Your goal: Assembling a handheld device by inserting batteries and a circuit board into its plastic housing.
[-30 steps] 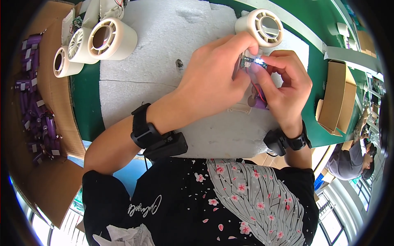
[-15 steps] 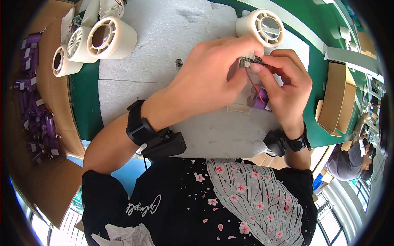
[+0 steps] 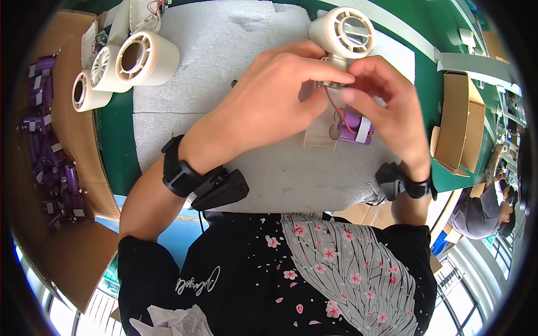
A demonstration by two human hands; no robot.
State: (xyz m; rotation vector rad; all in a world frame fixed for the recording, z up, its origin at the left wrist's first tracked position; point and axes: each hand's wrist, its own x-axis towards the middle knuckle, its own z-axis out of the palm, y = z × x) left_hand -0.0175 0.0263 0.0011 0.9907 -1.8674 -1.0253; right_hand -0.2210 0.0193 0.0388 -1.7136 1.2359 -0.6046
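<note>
My left hand (image 3: 277,92) reaches over the fan's open handle, its thumb and index finger bent round a small green circuit board (image 3: 334,85). From the other side, my right hand (image 3: 392,103) has its thumb and index fingertips curled at the board's right end; the exact contact is partly hidden. A red wire (image 3: 335,103) runs down from the board to a purple cylindrical battery (image 3: 348,131) with a white label. Beneath lies a cream handheld fan with a round slotted head (image 3: 343,32); its handle shell (image 3: 320,140) shows below the hands.
More cream fan heads (image 3: 148,59) stand at the far left on the white foam sheet (image 3: 196,33). Left of the green table, a cardboard box (image 3: 73,168) holds many purple batteries (image 3: 42,120). An open carton (image 3: 459,123) sits at right; another person (image 3: 482,210) is beyond.
The board has come lower and closer to the handle, lying flatter between my fingers. My right fingers have loosened slightly, and more of the battery shows. The whole view has shifted a little.
</note>
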